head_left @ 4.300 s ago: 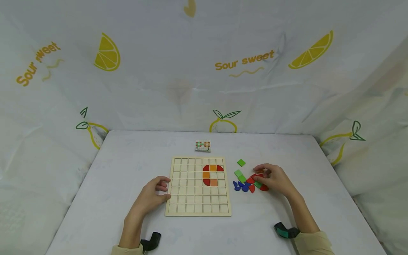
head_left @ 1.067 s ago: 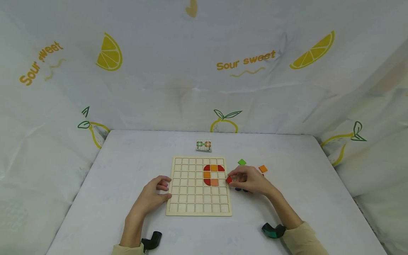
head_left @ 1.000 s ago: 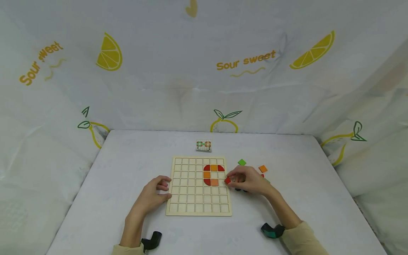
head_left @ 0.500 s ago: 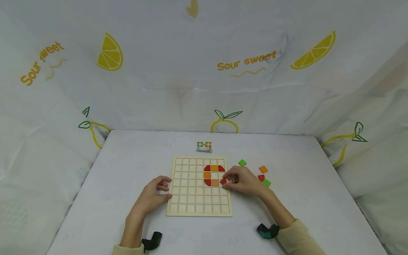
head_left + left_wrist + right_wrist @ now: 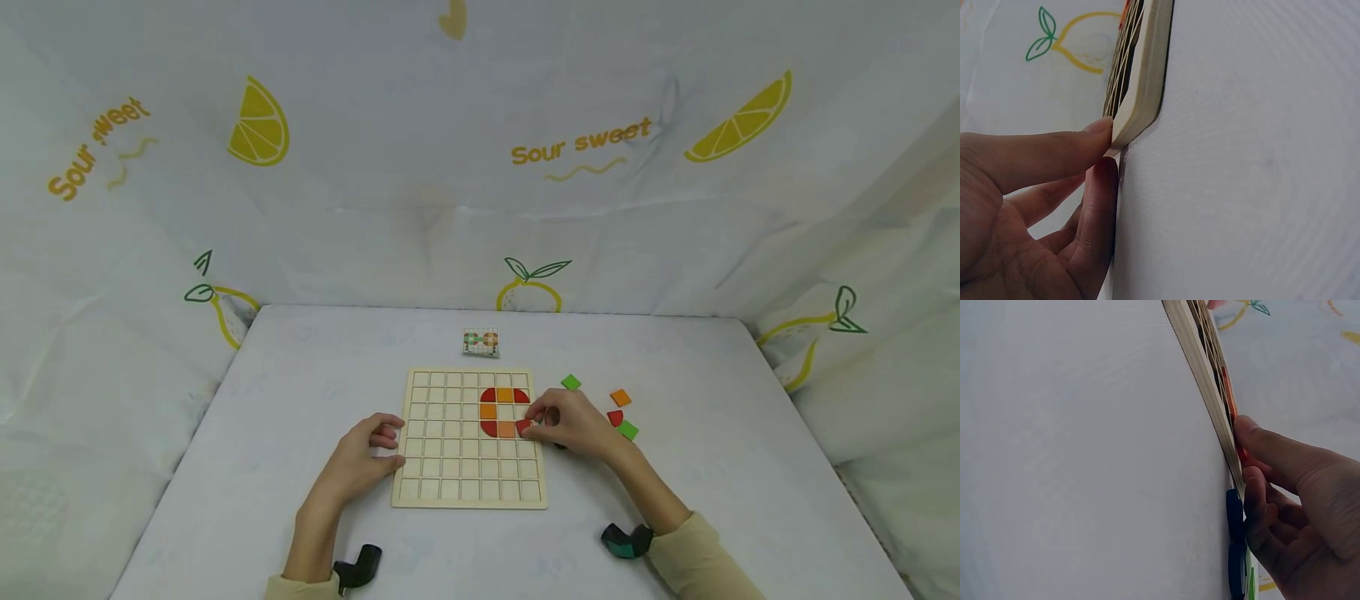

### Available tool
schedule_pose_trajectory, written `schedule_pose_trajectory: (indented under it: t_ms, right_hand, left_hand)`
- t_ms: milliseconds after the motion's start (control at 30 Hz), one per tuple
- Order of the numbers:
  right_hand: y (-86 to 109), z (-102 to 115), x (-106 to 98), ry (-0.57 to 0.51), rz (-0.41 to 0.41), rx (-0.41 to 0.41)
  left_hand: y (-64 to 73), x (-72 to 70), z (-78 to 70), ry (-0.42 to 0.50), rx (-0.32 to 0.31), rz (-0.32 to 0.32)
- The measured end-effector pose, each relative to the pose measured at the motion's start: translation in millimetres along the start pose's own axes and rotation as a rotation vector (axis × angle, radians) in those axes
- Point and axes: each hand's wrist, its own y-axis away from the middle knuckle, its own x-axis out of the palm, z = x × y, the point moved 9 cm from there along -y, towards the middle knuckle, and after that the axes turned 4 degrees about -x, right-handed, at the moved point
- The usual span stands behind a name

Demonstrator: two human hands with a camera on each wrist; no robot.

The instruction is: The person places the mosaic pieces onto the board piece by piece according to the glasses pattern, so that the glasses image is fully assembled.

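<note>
A wooden grid board lies flat on the table. My left hand holds its left edge, thumb and index finger at separate spots; the left wrist view shows the thumb on the rim. Red quarter-round and orange square tiles form a partial ring in the board's upper right. At that ring's lower right corner, my right hand pinches a red tile, which touches or nearly touches the grid next to a light orange square. Fingers partly cover this tile, so whether it lies fully flat cannot be told.
Right of the board lie green squares, an orange square and a red piece. Blue pieces, mostly hidden in the head view, sit beside the board under my right hand. A small pattern card stands behind the board.
My right hand has picked a red tile from the loose pieces and carried it left onto the board's right side. An orange square now lies farther back. The left hand keeps its place.
</note>
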Motion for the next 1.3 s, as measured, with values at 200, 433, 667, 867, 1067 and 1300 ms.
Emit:
schedule_pose_trajectory:
  t_ms: [200, 433, 667, 867, 1067, 1300]
  right_hand:
    - [1.1, 1.1, -0.6, -0.007, 0.008, -0.022]
    - [2.7, 2.7, -4.7, 0.009, 0.016, -0.032]
    - [2.1, 1.9, -3.8, -0.001, 0.029, -0.037]
    - [4.4, 1.5, -9.4, 0.008, 0.003, -0.041]
    - [12.8, -10.4, -29.5, 0.024, -0.079, 0.001]
    - [28.5, -36.4, -54.7, 0.017, -0.152, 0.088]
  left_hand:
    - [-0.4, 0.8, 0.4, -0.006, 0.001, -0.004]
    - [-0.5, 1.6, 0.5, -0.009, 0.005, -0.003]
    - [-0.7, 1.1, 0.4, -0.017, 0.008, -0.002]
    - [-0.6, 0.0, -0.9, -0.012, 0.011, 0.003]
    - [-1.1, -0.2, -0.8, -0.016, 0.015, 0.004]
    - [-1.7, 0.8, 1.3, -0.011, 0.011, 0.008]
